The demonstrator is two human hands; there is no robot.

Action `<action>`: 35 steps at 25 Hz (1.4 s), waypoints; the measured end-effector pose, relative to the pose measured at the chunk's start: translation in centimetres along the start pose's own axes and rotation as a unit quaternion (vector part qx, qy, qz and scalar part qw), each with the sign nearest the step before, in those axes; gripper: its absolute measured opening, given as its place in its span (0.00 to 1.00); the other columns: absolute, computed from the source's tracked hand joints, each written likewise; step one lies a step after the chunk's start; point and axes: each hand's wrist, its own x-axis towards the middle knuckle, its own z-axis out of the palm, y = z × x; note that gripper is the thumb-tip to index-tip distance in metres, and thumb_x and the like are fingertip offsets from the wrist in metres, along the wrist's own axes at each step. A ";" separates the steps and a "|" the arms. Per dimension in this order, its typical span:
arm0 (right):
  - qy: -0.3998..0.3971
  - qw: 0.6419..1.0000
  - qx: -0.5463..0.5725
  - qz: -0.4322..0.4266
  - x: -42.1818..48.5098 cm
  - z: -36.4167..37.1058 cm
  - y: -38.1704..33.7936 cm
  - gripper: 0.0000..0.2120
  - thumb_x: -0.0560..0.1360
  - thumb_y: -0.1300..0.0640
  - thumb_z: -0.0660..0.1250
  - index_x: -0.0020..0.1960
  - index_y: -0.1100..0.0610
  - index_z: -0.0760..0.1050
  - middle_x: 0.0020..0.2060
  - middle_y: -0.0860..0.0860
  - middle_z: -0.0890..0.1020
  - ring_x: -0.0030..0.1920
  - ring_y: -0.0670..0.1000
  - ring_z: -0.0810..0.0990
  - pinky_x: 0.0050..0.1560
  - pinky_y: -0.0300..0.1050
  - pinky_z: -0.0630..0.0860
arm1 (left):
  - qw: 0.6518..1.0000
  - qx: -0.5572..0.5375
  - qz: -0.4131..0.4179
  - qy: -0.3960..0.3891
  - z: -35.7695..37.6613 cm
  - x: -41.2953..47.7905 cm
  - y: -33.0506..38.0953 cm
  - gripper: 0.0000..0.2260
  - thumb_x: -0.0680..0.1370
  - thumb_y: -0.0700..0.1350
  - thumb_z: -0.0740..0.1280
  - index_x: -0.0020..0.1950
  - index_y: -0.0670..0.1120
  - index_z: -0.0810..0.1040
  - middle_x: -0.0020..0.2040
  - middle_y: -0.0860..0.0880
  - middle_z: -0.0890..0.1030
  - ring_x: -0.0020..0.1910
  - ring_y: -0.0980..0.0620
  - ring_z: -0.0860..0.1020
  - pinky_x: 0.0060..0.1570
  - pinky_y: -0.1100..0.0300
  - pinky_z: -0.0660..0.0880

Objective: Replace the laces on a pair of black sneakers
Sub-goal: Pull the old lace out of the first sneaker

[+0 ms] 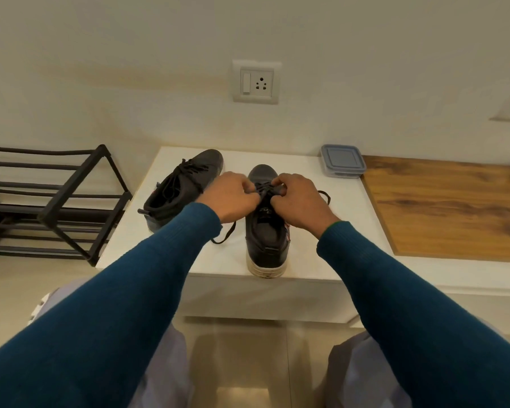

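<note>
Two black sneakers stand on a white table (342,231). The right sneaker (267,240) points away from me, its white-soled heel at the table's front edge. My left hand (231,198) and my right hand (299,201) meet over its eyelets, and each pinches the black lace (264,189) there. One loose lace end (226,235) trails onto the table under my left wrist, another curls out by my right hand. The left sneaker (180,187) lies angled to the left, laced, untouched.
A black metal shoe rack (68,198) stands left of the table. A clear lidded container (340,160) sits at the table's back right corner beside a wooden surface (448,207). A wall socket (256,82) is behind. My knees are below the table edge.
</note>
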 end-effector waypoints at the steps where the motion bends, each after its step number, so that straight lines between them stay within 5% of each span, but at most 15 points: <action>1: 0.007 1.000 -0.013 -0.017 0.2 0.1 -0.1 0.19 0.73 0.58 0.66 0.63 0.53 0.77 0.55 0.53 0.78 0.51 0.52 0.78 0.49 0.45 0.76 | 1.000 -0.024 0.008 0.001 0.4 -0.2 0.4 0.12 0.75 0.48 0.68 0.53 0.42 0.82 0.50 0.45 0.82 0.49 0.45 0.81 0.53 0.48 0.80; 5: 0.025 0.996 -0.066 -0.048 0.6 0.8 -0.4 0.14 0.75 0.59 0.67 0.59 0.51 0.80 0.53 0.52 0.82 0.50 0.53 0.80 0.48 0.45 0.76 | 1.000 0.017 0.019 0.007 1.9 0.2 0.5 0.09 0.76 0.43 0.69 0.55 0.44 0.83 0.49 0.45 0.83 0.49 0.46 0.82 0.52 0.49 0.81; 7: 0.046 0.995 -0.079 -0.041 0.6 1.2 -0.8 0.13 0.76 0.58 0.68 0.59 0.51 0.81 0.53 0.51 0.83 0.50 0.52 0.81 0.47 0.44 0.76 | 0.990 -0.120 -0.067 -0.011 1.5 0.9 -0.2 0.10 0.77 0.36 0.65 0.55 0.42 0.84 0.48 0.43 0.84 0.48 0.44 0.83 0.49 0.50 0.83; 10: 0.058 0.986 -0.138 -0.074 0.6 1.7 -1.5 0.09 0.78 0.56 0.67 0.57 0.53 0.81 0.51 0.52 0.81 0.47 0.52 0.79 0.45 0.44 0.75 | 0.928 -0.312 -0.185 -0.086 0.2 1.1 -0.9 0.13 0.80 0.31 0.62 0.60 0.39 0.81 0.52 0.42 0.84 0.48 0.47 0.84 0.43 0.55 0.84; 16: 0.055 0.960 -0.241 -0.135 1.1 1.8 -2.1 0.03 0.77 0.59 0.66 0.50 0.56 0.78 0.46 0.52 0.75 0.44 0.52 0.73 0.41 0.46 0.70 | 0.926 -0.317 -0.175 -0.105 0.5 0.8 -0.4 0.15 0.81 0.30 0.60 0.52 0.46 0.82 0.46 0.45 0.84 0.35 0.55 0.84 0.31 0.64 0.80; 18: 0.052 0.984 -0.145 -0.085 1.3 1.4 -1.8 0.01 0.76 0.58 0.68 0.45 0.54 0.78 0.44 0.51 0.78 0.44 0.53 0.77 0.42 0.46 0.72 | 0.919 -0.337 -0.175 -0.107 0.5 0.7 -0.4 0.16 0.81 0.30 0.59 0.59 0.44 0.81 0.48 0.45 0.84 0.38 0.54 0.84 0.33 0.63 0.81; 20: 0.072 0.990 0.106 0.060 1.9 0.8 -0.9 0.03 0.74 0.59 0.69 0.43 0.57 0.80 0.42 0.52 0.81 0.42 0.52 0.79 0.42 0.47 0.77 | 0.914 -0.350 -0.172 -0.110 0.4 0.7 -0.6 0.17 0.80 0.30 0.60 0.63 0.43 0.80 0.52 0.44 0.84 0.44 0.51 0.84 0.37 0.60 0.83; 22: 0.076 0.894 0.381 0.222 1.7 0.1 -0.5 0.03 0.75 0.63 0.67 0.44 0.61 0.79 0.39 0.54 0.81 0.35 0.52 0.79 0.37 0.46 0.77 | 0.913 -0.353 -0.172 -0.113 0.3 0.7 -0.5 0.18 0.80 0.30 0.60 0.65 0.43 0.79 0.55 0.43 0.83 0.46 0.50 0.84 0.39 0.59 0.83; 23: 0.077 0.872 0.415 0.249 1.6 0.1 -0.4 0.03 0.75 0.63 0.66 0.45 0.62 0.77 0.39 0.56 0.79 0.34 0.53 0.79 0.37 0.47 0.77 | 0.913 -0.353 -0.171 -0.116 0.3 0.6 -0.4 0.18 0.80 0.30 0.60 0.66 0.43 0.79 0.56 0.42 0.83 0.45 0.50 0.84 0.38 0.60 0.83; 24: 0.090 0.897 0.369 0.229 1.8 0.2 -0.4 0.03 0.76 0.61 0.66 0.47 0.61 0.77 0.41 0.56 0.78 0.37 0.55 0.80 0.40 0.48 0.79 | 0.912 -0.353 -0.171 -0.117 0.3 0.6 -0.4 0.18 0.80 0.29 0.60 0.66 0.43 0.78 0.56 0.42 0.83 0.45 0.50 0.84 0.37 0.60 0.83; 26: 0.090 0.988 0.115 0.055 1.7 0.3 -0.7 0.11 0.77 0.54 0.67 0.57 0.57 0.76 0.51 0.53 0.76 0.50 0.54 0.78 0.51 0.48 0.77 | 0.908 -0.360 -0.178 -0.117 0.2 0.6 -0.3 0.18 0.80 0.29 0.59 0.66 0.42 0.78 0.56 0.41 0.83 0.43 0.51 0.84 0.35 0.60 0.83; 28: 0.045 0.986 -0.122 -0.105 1.3 0.6 -1.2 0.13 0.77 0.51 0.67 0.60 0.53 0.76 0.56 0.51 0.74 0.56 0.52 0.73 0.53 0.48 0.76 | 0.903 -0.371 -0.182 -0.117 0.2 0.6 -0.4 0.17 0.80 0.29 0.59 0.65 0.41 0.79 0.53 0.41 0.84 0.41 0.51 0.85 0.35 0.60 0.83; 30: 0.011 0.961 -0.232 -0.147 1.1 1.1 -1.1 0.09 0.78 0.52 0.67 0.56 0.54 0.79 0.55 0.52 0.75 0.56 0.54 0.72 0.53 0.51 0.76 | 0.902 -0.372 -0.184 -0.118 0.1 0.5 -0.4 0.17 0.80 0.28 0.59 0.64 0.40 0.79 0.52 0.41 0.84 0.40 0.52 0.85 0.35 0.60 0.83; 32: 0.009 0.957 -0.234 -0.169 1.0 1.2 -1.1 0.08 0.79 0.54 0.66 0.55 0.54 0.81 0.52 0.52 0.76 0.54 0.54 0.72 0.53 0.51 0.75 | 0.905 -0.367 -0.182 -0.118 0.1 0.5 -0.4 0.17 0.80 0.29 0.59 0.64 0.41 0.80 0.53 0.41 0.84 0.41 0.52 0.85 0.36 0.60 0.83; 35: 0.140 0.986 0.073 -0.057 1.5 0.6 -1.4 0.05 0.78 0.59 0.66 0.46 0.55 0.80 0.46 0.50 0.79 0.49 0.51 0.76 0.50 0.46 0.75 | 0.912 -0.352 -0.174 -0.116 0.1 0.6 -0.5 0.17 0.80 0.30 0.60 0.66 0.42 0.78 0.55 0.41 0.83 0.44 0.50 0.85 0.39 0.58 0.84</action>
